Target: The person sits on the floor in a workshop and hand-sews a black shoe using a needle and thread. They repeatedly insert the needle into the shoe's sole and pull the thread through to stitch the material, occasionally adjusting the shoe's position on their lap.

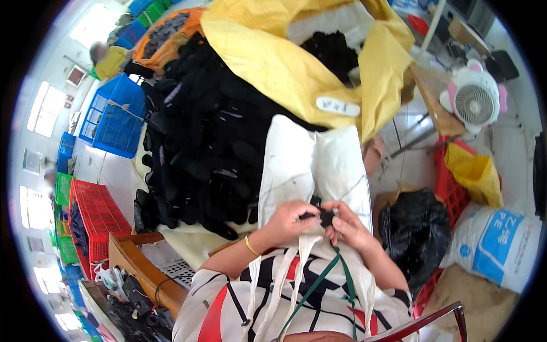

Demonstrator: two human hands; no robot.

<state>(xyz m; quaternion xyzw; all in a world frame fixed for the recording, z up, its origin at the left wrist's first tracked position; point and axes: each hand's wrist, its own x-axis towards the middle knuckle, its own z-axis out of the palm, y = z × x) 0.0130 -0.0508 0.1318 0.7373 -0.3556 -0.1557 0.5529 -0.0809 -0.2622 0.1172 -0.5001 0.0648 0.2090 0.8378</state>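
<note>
Over my lap, both hands meet at a small dark piece of fabric (pixel 326 217); its exact kind is too small to make out. My left hand (pixel 289 221), with a gold bangle at the wrist, pinches its left side. My right hand (pixel 348 229) closes on its right side. A green cord (pixel 336 251) runs from my chest up to near my right fingers; its end is hidden. Beneath my hands a white cloth (pixel 288 165) covers my legs. Left of it lies a large heap of soft black fabric items (pixel 208 131), several with pale purple marks.
A yellow sack (pixel 250 34) with black items stands open ahead. Blue (pixel 117 117) and red crates (pixel 97 222) stand left, near a wooden drawer (pixel 142 268). At right are a black plastic bag (pixel 415 228), a white-and-blue sack (pixel 496 245) and a fan (pixel 474 100) on a table.
</note>
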